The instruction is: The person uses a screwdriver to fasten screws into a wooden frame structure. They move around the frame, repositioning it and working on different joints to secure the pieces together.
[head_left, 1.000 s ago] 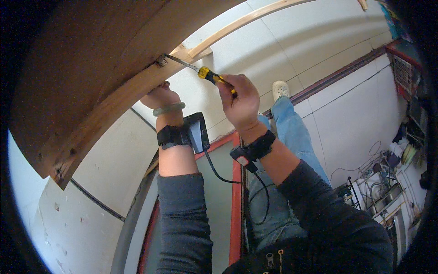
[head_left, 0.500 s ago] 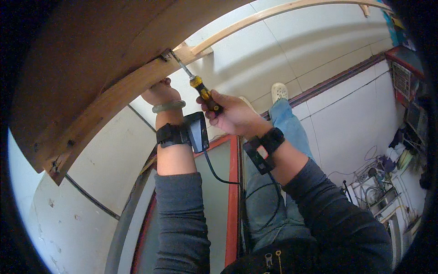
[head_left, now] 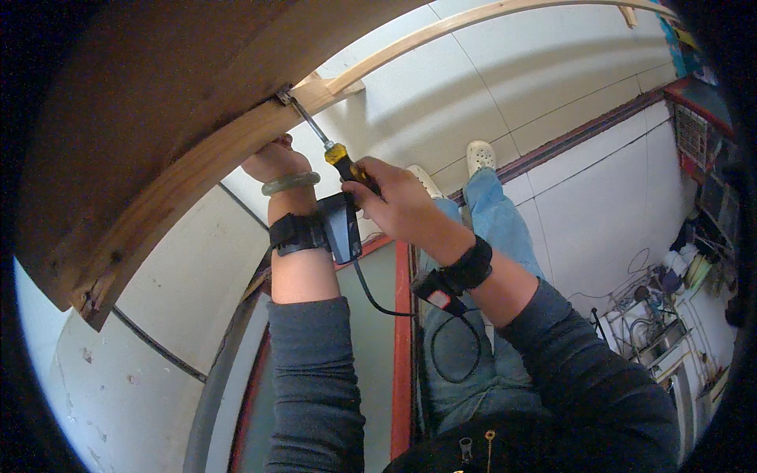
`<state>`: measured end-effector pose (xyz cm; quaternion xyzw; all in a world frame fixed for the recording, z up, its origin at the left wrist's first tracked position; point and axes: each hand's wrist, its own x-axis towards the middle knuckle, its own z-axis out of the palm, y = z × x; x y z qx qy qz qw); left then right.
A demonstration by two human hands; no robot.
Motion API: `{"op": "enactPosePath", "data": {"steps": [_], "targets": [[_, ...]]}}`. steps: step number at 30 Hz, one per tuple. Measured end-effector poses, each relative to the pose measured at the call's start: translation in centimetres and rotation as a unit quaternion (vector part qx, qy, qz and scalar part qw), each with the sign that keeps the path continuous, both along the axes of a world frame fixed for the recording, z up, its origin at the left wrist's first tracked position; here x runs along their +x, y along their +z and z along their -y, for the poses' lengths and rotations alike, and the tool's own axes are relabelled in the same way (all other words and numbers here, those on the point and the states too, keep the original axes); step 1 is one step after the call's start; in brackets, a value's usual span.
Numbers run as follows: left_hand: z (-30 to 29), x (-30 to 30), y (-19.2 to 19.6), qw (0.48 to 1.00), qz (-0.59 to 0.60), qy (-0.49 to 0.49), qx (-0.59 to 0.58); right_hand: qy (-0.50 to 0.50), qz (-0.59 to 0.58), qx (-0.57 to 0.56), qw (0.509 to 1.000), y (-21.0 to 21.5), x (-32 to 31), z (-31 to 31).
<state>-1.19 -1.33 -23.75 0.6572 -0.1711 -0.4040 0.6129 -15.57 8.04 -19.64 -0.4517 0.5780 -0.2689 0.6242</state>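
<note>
My right hand (head_left: 392, 199) grips a screwdriver (head_left: 341, 156) with a yellow and black handle. Its metal shaft runs up and left to a small metal bracket (head_left: 284, 95) on the edge of a brown wooden panel (head_left: 181, 118). My left hand (head_left: 270, 160) reaches up under that wooden edge and presses against it, its fingers partly hidden behind the wood. A pale green bangle and a black strap with a small dark device (head_left: 341, 227) sit on my left wrist. A black band with a cable is on my right wrist.
A thin light wooden strip (head_left: 489, 16) arcs across the top. Below are white floor tiles, my legs in blue jeans (head_left: 489, 229) and white shoes, a red frame edge (head_left: 402, 347), and cluttered items with wires at the right (head_left: 670, 299).
My right hand and the screwdriver have swung left and down, so the shaft now points more steeply up to the bracket. My left hand stays under the wood.
</note>
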Motion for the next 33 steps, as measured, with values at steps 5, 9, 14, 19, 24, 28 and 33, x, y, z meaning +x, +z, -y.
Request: {"op": "enactPosePath", "data": {"steps": [5, 9, 14, 19, 24, 28, 33], "targets": [[0.0, -0.1, -0.1, 0.999, 0.033, 0.005, 0.011, -0.129, 0.125, 0.078, 0.981, 0.3, -0.2, -0.3], [-0.1, -0.1, 0.1, 1.0, -0.01, -0.006, -0.007, -0.171, 0.232, 0.11, 0.951, 0.0, -0.3, 0.2], [-1.2, 0.3, 0.0, 0.993, -0.083, -0.053, 0.065, -0.185, 0.254, 0.129, 0.941, -0.1, -0.6, 1.1], [-1.3, 1.6, -0.7, 0.988, -0.033, -0.125, 0.083, -0.148, 0.218, 0.119, 0.957, -0.8, -0.9, 1.7], [-1.4, 1.6, -1.8, 0.989, -0.013, -0.106, 0.098, -0.128, 0.153, 0.1, 0.975, -1.0, -0.2, 1.5], [-1.4, 2.0, -2.0, 0.988, 0.021, -0.125, 0.088, -0.167, 0.151, 0.156, 0.962, -1.6, -1.5, 0.9], [-1.4, 2.6, -2.3, 0.987, 0.036, -0.143, 0.069, -0.18, 0.08, 0.128, 0.972, -3.1, -2.8, 0.5]]}}
